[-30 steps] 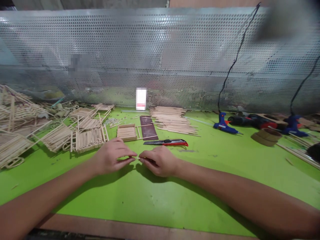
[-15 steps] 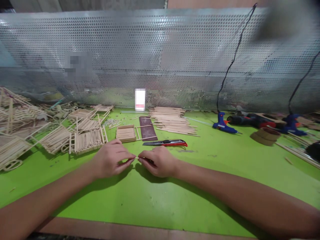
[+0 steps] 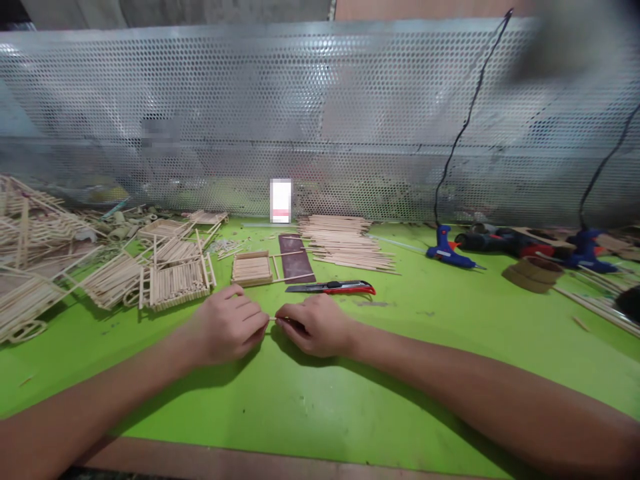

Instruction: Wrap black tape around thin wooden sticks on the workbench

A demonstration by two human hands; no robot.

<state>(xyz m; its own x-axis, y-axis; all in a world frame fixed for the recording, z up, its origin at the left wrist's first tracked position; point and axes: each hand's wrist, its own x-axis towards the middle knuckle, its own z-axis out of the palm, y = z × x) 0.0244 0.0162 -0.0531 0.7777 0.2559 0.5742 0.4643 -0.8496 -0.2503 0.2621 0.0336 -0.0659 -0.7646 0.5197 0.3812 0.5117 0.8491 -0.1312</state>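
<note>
Between my two hands a short, thin wooden stick (image 3: 273, 319) spans a narrow gap, just over the green tabletop (image 3: 300, 407). My left hand (image 3: 229, 325) is closed, its fingertips pinching one end of the stick. Thumb and fingers of my right hand (image 3: 315, 325) grip the other end. Most of the stick is hidden by the fingers. Just beyond the right hand lies a red and black utility knife (image 3: 331, 287), its blade pointing left. Behind the hands sits a small stick-built tray (image 3: 251, 268), with two sticks reaching over a dark brown sanding sheet (image 3: 296, 259).
Loose thin sticks (image 3: 347, 241) are piled at the back centre. Several stick-built pieces (image 3: 180, 283) crowd the left. At right stand a blue glue gun (image 3: 453, 250), its cord hanging down, and a brown ring (image 3: 533, 273). A perforated metal screen (image 3: 350, 120) closes the back.
My left hand has turned slightly, its fingers curling further in over the stick's end. The right hand stays almost in place, still pinching.
</note>
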